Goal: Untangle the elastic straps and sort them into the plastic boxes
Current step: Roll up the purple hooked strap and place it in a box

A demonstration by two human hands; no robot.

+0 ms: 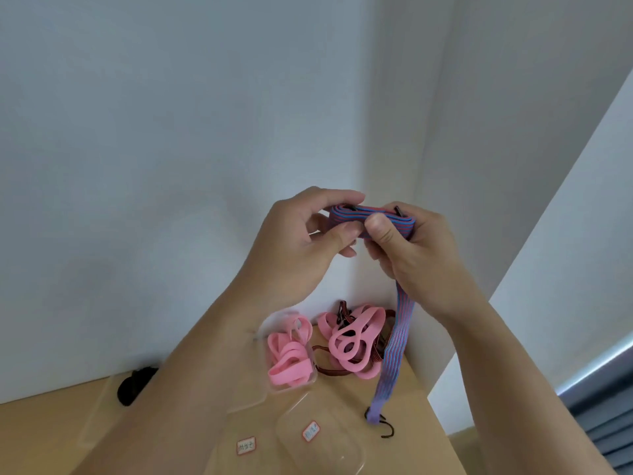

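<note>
My left hand (303,243) and right hand (416,248) pinch the striped strap (399,337) above the desk (407,389), its hook (385,428) hanging near the right edge.

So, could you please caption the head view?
Left hand and right hand grip a folded striped strap above pink bands and boxes.

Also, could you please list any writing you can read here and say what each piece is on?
Left sticker, red-bordered, on the left clear plastic box: handwritten marks, too blurred to read.
Right sticker, red-bordered, on the right clear plastic box: handwritten marks, too blurred to read.
No other text shows.
</note>
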